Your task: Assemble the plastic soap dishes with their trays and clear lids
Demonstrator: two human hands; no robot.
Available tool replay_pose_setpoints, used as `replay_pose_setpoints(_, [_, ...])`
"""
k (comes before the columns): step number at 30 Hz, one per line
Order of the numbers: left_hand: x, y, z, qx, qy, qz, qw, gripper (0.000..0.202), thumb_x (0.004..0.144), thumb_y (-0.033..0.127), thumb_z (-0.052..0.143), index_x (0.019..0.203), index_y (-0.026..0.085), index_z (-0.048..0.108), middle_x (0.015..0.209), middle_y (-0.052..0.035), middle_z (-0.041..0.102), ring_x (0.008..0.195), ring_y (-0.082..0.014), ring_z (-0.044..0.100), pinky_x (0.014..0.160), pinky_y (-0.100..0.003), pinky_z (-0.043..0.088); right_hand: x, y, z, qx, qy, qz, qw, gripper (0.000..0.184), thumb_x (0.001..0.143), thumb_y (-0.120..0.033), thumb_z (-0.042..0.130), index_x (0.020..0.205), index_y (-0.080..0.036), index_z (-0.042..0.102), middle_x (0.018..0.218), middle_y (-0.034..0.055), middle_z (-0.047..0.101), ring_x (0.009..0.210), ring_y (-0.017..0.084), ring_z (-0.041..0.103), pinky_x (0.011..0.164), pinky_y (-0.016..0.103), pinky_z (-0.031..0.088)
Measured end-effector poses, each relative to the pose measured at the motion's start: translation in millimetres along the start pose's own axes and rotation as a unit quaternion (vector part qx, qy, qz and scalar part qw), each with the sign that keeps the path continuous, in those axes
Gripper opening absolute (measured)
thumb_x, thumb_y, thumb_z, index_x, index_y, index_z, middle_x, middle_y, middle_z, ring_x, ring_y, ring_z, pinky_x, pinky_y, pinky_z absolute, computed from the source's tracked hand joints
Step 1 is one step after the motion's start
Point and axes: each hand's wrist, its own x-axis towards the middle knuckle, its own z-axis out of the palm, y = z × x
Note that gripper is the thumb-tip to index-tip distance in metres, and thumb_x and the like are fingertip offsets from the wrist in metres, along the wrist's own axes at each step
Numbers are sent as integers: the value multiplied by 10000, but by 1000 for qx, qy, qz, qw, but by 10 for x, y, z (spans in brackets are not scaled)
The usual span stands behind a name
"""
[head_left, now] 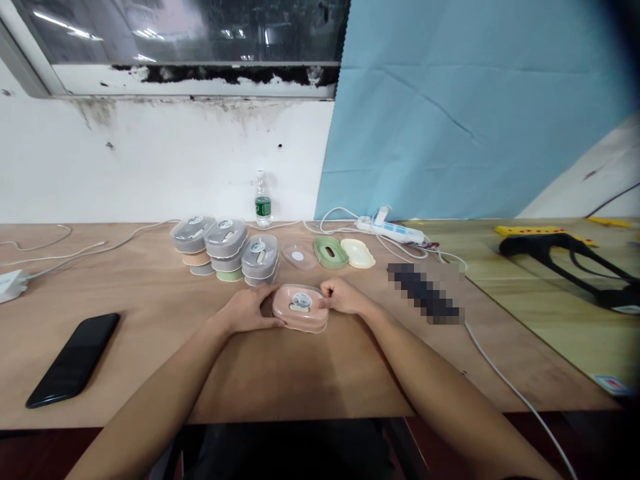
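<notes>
A pink soap box (pixel 304 320) with a clear lid and a round white label sits on the wooden table in front of me. My left hand (pixel 250 310) wraps round its left end, thumb at the near side and fingers behind. At the right end, my right hand (pixel 340 295) grips the rim with curled fingers, the thumb pressing near the lid's edge. Just beyond the box lie a clear lid (pixel 306 261) with a white label, a green soap dish part (pixel 327 257) and a pale yellow piece (pixel 360 255).
Stacked soap boxes (pixel 227 243) with greyish lids stand at the back left. A water bottle (pixel 263 203) is by the wall. A power strip (pixel 395 231) with white cables lies back right, a black phone (pixel 75 360) at left. A black strap-like object (pixel 565 257) lies far right.
</notes>
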Motion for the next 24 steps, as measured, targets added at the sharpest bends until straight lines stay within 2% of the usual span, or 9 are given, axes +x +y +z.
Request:
replay_pose_setpoints(4, [2,-6,3,-9,3,-2,1000,909,659,685,647,1404,242,373,1338,-90,549,1159,-316,552,942,-407,446,3,-17,-32,5,-15,16,1000,582,592,-661,686,537,-193,345,510,-81,295,507,64,249,466,208,155])
replay_pose_setpoints(9, [13,16,8,-11,5,-3,1000,875,687,689,616,1406,254,371,1347,-79,546,1158,-319,560,925,-412,463,-14,-17,-94,16,-51,52,997,550,644,-683,638,589,-194,392,502,-72,354,484,70,285,453,207,162])
replay_pose_setpoints(18, [7,16,-9,-3,8,16,1000,884,683,667,635,1411,243,369,1335,-95,555,1147,-323,569,918,-429,469,-8,-24,-38,-20,-28,24,999,582,570,-607,741,524,-190,338,500,-83,294,506,60,250,464,211,162])
replay_pose_setpoints(24, [3,16,-4,-5,15,16,1000,850,680,638,655,1391,253,393,1316,-92,569,1124,-319,584,896,-430,477,-10,-71,-26,-13,-28,34,999,561,608,-594,715,529,-193,332,508,-81,283,506,61,244,463,216,154])
